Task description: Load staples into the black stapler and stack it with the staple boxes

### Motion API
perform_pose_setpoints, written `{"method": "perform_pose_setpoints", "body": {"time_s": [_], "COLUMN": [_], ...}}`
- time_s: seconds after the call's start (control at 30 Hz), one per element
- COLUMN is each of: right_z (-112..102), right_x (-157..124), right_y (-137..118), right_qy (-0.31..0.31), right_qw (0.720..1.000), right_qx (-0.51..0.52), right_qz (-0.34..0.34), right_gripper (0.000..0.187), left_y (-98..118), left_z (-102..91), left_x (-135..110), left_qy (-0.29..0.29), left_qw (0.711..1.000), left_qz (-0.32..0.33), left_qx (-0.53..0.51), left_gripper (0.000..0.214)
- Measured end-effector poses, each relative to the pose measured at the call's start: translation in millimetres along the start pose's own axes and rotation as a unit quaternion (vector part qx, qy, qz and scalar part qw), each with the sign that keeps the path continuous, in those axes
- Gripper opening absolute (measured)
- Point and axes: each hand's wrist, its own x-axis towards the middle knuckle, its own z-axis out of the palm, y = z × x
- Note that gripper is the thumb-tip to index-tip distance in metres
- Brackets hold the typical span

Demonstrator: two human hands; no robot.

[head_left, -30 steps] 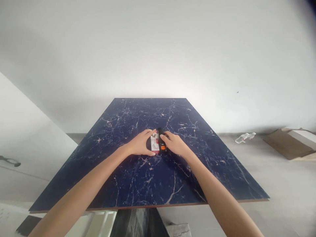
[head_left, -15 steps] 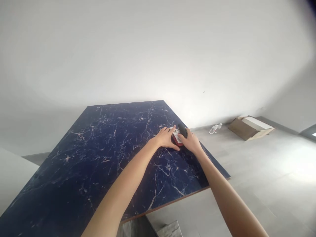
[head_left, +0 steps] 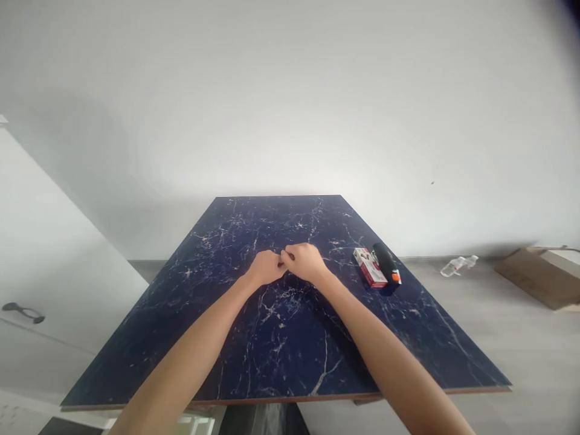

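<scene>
On the left, a white cabinet (head_left: pixel 54 272) carries a dark handle (head_left: pixel 23 313). Both arms reach forward over a dark blue marble slab (head_left: pixel 290 220), and the left hand (head_left: pixel 266 268) and right hand (head_left: pixel 305 263) meet near its middle, fingers pinched narrowly on a small dark item (head_left: pixel 287 256), too small to identify. Further right on the slab, a red-and-white card pack (head_left: pixel 370 268) lies touching a black tool (head_left: pixel 386 262) with an orange tip; neither shows readable writing. Beyond the slab's right edge, a clear plastic bottle (head_left: pixel 455 266) lies on the floor near a cardboard box (head_left: pixel 534 281).
</scene>
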Motion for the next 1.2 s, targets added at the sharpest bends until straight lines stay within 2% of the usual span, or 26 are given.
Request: {"method": "perform_pose_setpoints", "body": {"time_s": [0.13, 0.3, 0.4, 0.5, 0.57, 0.8, 1.2], "right_z": [28, 31, 34, 41, 46, 51, 51], "right_x": [-4, -12, -8, -4, -2, 3, 5], "right_y": [5, 15, 13, 14, 16, 23, 23], "right_qy": [-0.014, -0.037, 0.024, 0.094, 0.107, 0.063, 0.050], "right_qw": [0.998, 0.990, 0.986, 0.982, 0.982, 0.987, 0.989], "right_qx": [0.063, 0.132, 0.165, 0.164, 0.152, 0.146, 0.139], "right_qz": [-0.003, -0.034, -0.027, -0.022, -0.015, 0.005, 0.027], "right_gripper": [0.046, 0.044, 0.031, 0.030, 0.029, 0.025, 0.023], "left_y": [-8, -6, -6, -7, -7, -9, -9], "left_z": [7.8, 10.2, 11.1, 12.8, 14.0, 16.1, 17.1], "left_x": [6, 6, 6, 5, 5, 8, 8], "left_qy": [-0.014, -0.003, 0.014, 0.031, 0.043, 0.044, 0.067], "left_qw": [1.000, 1.000, 1.000, 1.000, 0.999, 0.999, 0.996], "left_qz": [0.005, 0.012, 0.012, -0.002, -0.016, 0.004, 0.013], "left_qx": [0.001, -0.007, -0.005, 0.000, 0.002, -0.027, -0.062], "left_gripper": [0.031, 0.024, 0.021, 0.024, 0.027, 0.028, 0.027]}}
